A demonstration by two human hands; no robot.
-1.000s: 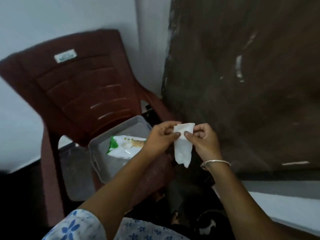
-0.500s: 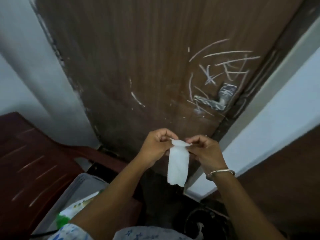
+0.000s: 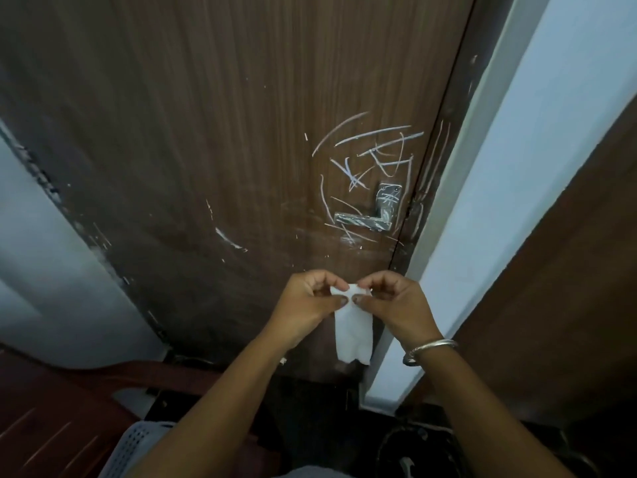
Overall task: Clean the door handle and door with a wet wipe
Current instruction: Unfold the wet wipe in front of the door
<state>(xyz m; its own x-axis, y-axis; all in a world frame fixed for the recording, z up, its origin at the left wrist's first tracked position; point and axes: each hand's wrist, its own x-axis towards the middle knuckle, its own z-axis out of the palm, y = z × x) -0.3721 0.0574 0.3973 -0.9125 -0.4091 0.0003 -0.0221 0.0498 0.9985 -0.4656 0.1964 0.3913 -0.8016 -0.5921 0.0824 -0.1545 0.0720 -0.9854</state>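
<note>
Wipe (image 3: 352,334) — no legible writing

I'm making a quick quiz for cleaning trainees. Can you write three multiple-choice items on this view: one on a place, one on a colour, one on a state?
1. Where do the chalk-like scribbles cluster on the door?
A. around the door handle
B. along the hinge edge only
C. at the very bottom

2. What colour is the wet wipe?
A. blue
B. white
C. yellow

3. How is the wipe held?
A. pressed on the handle
B. lying on the floor
C. pinched at its top by the left hand and right hand, hanging clear

Answers: 1 A, lines surround the handle; 2 B, it shows white; 3 C, both grips meet at its top.
</note>
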